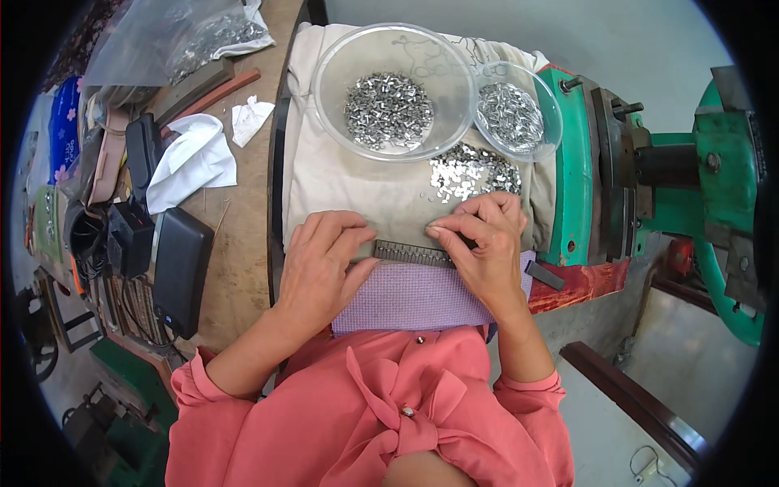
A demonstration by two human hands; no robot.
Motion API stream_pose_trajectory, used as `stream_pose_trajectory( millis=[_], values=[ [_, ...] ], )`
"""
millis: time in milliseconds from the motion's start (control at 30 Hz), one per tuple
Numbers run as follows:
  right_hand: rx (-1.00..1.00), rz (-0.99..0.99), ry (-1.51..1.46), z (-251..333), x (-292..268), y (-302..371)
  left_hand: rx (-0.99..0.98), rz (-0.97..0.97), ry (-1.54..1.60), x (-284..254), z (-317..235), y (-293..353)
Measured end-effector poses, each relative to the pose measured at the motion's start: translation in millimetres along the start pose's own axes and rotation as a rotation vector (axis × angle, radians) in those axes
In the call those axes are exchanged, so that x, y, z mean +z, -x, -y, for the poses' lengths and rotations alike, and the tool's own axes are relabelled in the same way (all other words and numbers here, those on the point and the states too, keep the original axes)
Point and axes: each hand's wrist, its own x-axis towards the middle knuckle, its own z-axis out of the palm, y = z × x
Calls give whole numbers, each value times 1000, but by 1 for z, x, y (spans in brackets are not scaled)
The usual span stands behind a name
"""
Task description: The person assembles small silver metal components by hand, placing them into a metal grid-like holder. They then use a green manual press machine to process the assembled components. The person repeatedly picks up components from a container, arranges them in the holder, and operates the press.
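Note:
A dark slotted metal bar [414,254] with a row of narrow notches lies in front of me, at the edge of a purple checked cloth [406,296]. My left hand [320,260] is closed at the bar's left end, thumb and fingertips against it. Over the bar's right end, my right hand [487,239] pinches thumb and forefinger together; anything between them is too small to make out. Just beyond my right hand, a loose pile of small shiny metal pieces [466,173] is spread on the beige cloth [341,187].
A large clear tub [320,89] and a smaller one [556,114] hold metal pieces behind the pile. A green machine [572,178] stands right, with a small dark block [544,274] near it. A black case [182,272] and white tissue [193,162] lie left.

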Motion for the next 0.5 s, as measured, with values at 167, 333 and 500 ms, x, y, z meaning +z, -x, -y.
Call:
stream_pose_trajectory(
  millis=[167, 333, 500],
  values=[
    [55, 103, -104, 15, 6, -6, -5, -21, 37, 2, 2, 3],
    [78, 179, -133, 27, 14, -14, -7, -42, 51, 2, 3, 3],
    [83, 220, -98, 33, 17, -17, -14, -43, 81, 2, 5, 3]
  ],
)
